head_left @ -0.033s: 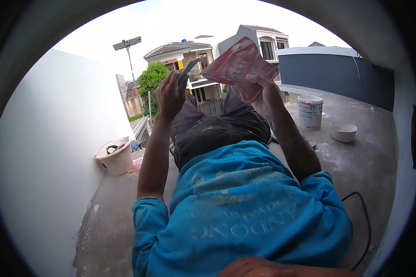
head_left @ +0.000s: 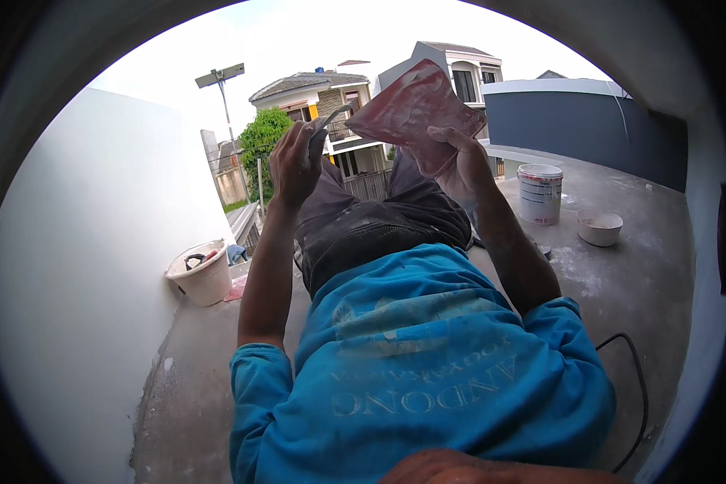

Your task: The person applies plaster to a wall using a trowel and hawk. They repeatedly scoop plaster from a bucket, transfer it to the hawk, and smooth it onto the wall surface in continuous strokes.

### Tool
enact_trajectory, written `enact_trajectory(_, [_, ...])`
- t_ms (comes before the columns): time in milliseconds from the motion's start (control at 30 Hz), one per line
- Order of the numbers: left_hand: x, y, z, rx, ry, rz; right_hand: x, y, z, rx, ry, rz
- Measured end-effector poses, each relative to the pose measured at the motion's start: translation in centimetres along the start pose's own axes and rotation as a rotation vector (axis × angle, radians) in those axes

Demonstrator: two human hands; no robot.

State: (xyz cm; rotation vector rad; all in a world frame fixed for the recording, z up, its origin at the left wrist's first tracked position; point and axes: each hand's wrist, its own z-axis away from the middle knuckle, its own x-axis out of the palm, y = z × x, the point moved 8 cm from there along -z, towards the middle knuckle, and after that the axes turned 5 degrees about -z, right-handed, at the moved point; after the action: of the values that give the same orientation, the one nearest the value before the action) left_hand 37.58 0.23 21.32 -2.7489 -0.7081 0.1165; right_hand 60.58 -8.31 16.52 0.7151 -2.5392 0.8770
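My left hand (head_left: 295, 165) is raised in front of my legs, its fingers closed round a thin grey scraper (head_left: 321, 133) seen almost edge-on. To the right, my right hand (head_left: 463, 165) grips a red putty board (head_left: 415, 113) by its lower right part, with the thumb on top. Whitish paste is smeared over the board's face. The scraper's tip is close to the board's left corner; I cannot tell whether they touch.
A white bucket (head_left: 198, 273) with tools in it stands by the white wall (head_left: 97, 242) at left. On the grey floor at right are a paint pail (head_left: 540, 195) and a small white bowl (head_left: 599, 229). A black cable (head_left: 642, 387) curves at lower right.
The red putty board has shifted slightly up and left, and the scraper's tip sits a little lower. Both hands keep their grip.
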Motion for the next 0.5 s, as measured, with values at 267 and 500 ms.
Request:
enact_trajectory(267, [0.4,1.2,-1.1,0.163,0.041,-0.056,1.5,-0.6,0.2,-0.012,-0.056,-0.054])
enact_trajectory(500, [3.8,0.3,-0.8,0.251,-0.14,-0.262,1.1,-0.6,-0.7,-0.002,-0.249,-0.263])
